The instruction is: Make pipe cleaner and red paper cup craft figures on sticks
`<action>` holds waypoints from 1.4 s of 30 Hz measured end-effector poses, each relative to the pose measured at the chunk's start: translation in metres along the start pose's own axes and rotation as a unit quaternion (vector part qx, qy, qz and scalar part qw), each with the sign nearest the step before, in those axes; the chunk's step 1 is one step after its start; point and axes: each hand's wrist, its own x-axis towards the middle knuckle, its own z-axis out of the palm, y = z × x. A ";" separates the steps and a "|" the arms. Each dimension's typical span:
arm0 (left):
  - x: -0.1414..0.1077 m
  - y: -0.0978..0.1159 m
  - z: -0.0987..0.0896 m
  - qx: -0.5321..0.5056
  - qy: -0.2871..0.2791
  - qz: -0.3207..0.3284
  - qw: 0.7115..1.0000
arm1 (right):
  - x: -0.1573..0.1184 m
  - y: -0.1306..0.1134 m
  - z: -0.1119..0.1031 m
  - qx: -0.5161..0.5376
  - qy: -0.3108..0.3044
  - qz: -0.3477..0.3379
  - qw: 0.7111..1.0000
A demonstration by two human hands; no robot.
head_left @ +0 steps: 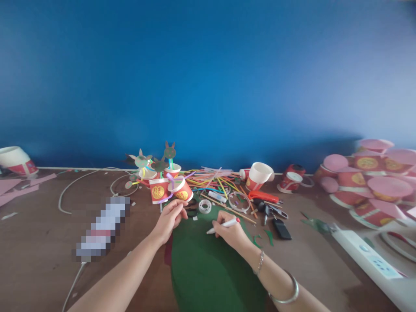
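Note:
My right hand is closed around a white marker with a red end. Its other end points left over a large dark green sheet with a rounded edge. At the sheet's upper left edge is my left hand, fingers curled and thumb pressed in; what they pinch, if anything, is hidden. Just beyond it stands a tilted red paper cup with a purple strip. Black scissor-like handles lie right of the left fingertips, beside a roll of clear tape.
Behind the hands are colored sticks, a glue tube, an orange tool and keys. Paper cups with animal heads stand back left. A phone-like device lies left; a power strip and stacked cups are right.

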 end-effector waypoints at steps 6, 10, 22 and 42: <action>0.000 0.000 0.000 0.006 0.002 0.003 1.000 | 0.001 0.001 0.000 -0.007 -0.004 -0.003 1.000; 0.001 -0.001 0.000 0.003 0.002 0.001 1.000 | 0.001 0.000 0.000 -0.007 -0.006 -0.005 1.000; 0.001 -0.002 -0.002 -0.001 -0.003 0.003 1.000 | 0.000 -0.001 0.001 -0.012 -0.008 0.003 1.000; 0.002 -0.003 -0.003 -0.001 -0.005 0.006 1.000 | 0.001 -0.001 0.001 -0.010 -0.007 0.001 1.000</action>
